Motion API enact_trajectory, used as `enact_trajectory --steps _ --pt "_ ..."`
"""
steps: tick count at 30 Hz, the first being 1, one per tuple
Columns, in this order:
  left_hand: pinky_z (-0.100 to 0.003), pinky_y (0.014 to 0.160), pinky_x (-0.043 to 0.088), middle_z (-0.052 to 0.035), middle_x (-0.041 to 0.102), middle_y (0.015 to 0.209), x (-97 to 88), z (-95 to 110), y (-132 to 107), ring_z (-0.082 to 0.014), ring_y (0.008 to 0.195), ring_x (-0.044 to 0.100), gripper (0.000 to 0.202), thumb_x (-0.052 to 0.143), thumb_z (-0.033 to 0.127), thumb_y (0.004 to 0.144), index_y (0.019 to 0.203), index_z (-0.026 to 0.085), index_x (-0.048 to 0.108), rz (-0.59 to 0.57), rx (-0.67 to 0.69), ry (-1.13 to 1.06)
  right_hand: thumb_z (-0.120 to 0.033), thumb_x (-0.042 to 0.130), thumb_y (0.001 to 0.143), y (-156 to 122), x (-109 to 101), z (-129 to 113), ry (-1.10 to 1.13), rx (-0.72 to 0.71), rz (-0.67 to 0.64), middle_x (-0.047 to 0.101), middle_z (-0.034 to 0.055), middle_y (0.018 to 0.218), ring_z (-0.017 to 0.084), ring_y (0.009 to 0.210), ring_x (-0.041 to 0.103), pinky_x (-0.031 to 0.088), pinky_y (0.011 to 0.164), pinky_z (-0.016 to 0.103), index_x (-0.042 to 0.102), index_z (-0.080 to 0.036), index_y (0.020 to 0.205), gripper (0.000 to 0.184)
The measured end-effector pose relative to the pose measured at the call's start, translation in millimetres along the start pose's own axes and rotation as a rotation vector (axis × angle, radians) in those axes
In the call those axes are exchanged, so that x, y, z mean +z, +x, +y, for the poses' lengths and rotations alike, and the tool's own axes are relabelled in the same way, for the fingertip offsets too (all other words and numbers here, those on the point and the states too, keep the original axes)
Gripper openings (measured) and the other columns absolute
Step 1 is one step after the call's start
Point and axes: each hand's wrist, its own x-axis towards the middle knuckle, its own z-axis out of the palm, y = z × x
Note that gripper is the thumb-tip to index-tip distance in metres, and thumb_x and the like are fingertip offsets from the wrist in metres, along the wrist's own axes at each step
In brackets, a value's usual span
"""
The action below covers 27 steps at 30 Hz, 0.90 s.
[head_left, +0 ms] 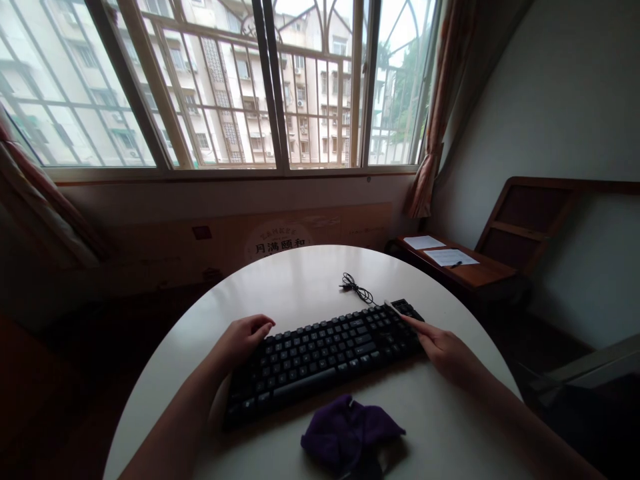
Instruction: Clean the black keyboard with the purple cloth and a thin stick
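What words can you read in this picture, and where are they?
"月满颐和": on the cardboard panel under the window.
Arched letters above it and the small print further right: too blurred to read.
Key letters on the keyboard: too small.
Writing on the papers: too small.

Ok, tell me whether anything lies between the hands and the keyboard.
Nothing visible does. The left hand rests on the far left edge of the keyboard, and the right hand touches its right end. The purple cloth lies nearer the person and the cable beyond, both clear of the hands.
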Motion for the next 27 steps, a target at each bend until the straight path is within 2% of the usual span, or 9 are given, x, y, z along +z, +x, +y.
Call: enact_trajectory --steps 10,16,20,27 --pt "-0.032 0.079 0.049 -0.0045 0.074 0.095 0.1 -1.7 1.3 -0.0248 0.088 0.065 0.038 0.05 0.051 0.077 0.092 0.022 0.071 -0.009 -0.021 -0.01 -0.036 0.037 0.091 0.6 3.1 3.0 0.098 -0.059 -0.041 0.064 0.0009 0.119 0.02 0.108 0.063 0.048 0.096 0.032 0.049 -0.031 0.138 0.048" --pt "-0.032 0.08 0.049 -0.0047 0.074 0.097 -0.1 -0.5 1.2 -0.0252 0.09 0.066 0.039 0.05 0.051 0.078 0.093 0.022 0.07 -0.019 -0.032 -0.015 -0.034 0.038 0.091 0.4 2.2 5.7 0.092 -0.029 -0.031 0.066 0.0001 0.117 0.02 0.107 0.063 0.048 0.097 0.032 0.053 -0.032 0.135 0.046" --pt "-0.032 0.08 0.049 -0.0047 0.074 0.096 -0.1 -0.8 1.5 -0.0254 0.091 0.066 0.039 0.049 0.051 0.078 0.093 0.022 0.069 -0.026 -0.033 -0.013 -0.036 0.036 0.092 -1.5 1.6 5.9 0.126 -0.065 -0.004 0.063 0.0012 0.121 0.019 0.107 0.063 0.048 0.096 0.032 0.049 -0.03 0.138 0.048" --pt "-0.032 0.08 0.049 -0.0045 0.074 0.096 -0.2 0.7 2.0 -0.0258 0.091 0.066 0.04 0.051 0.053 0.075 0.091 0.022 0.07 -0.01 -0.033 -0.019 -0.035 0.037 0.092 0.0 1.2 8.9 -0.022 -0.006 0.03 0.066 0.0006 0.116 0.021 0.104 0.064 0.05 0.093 0.032 0.05 -0.033 0.137 0.047"
